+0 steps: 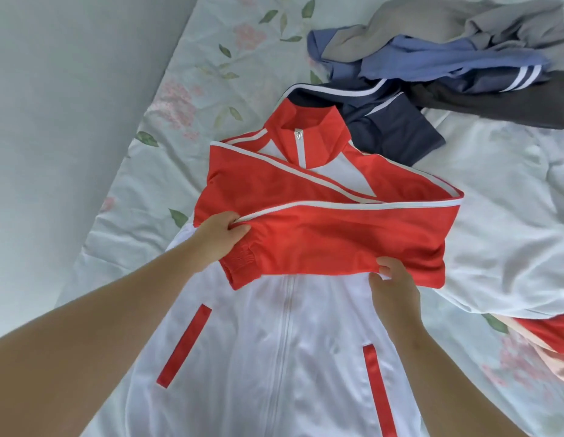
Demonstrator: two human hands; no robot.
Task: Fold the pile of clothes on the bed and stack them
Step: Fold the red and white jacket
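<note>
Jacket (284, 342), one, red and white, face up on the bed (192, 89).
Head view: our left hand (219, 238) and right hand (396, 290) each pinch the top red sleeve (337, 238) across its chest; we should lay it flat, cuff within the side edge. Sleeves, two; pile (448, 64) beyond, at least four garments.

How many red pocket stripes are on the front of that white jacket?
2. One red pocket stripe slants left of the zipper, below the left hand; the other lies right of it, below the right hand. The folded red sleeves may hide more.
</note>
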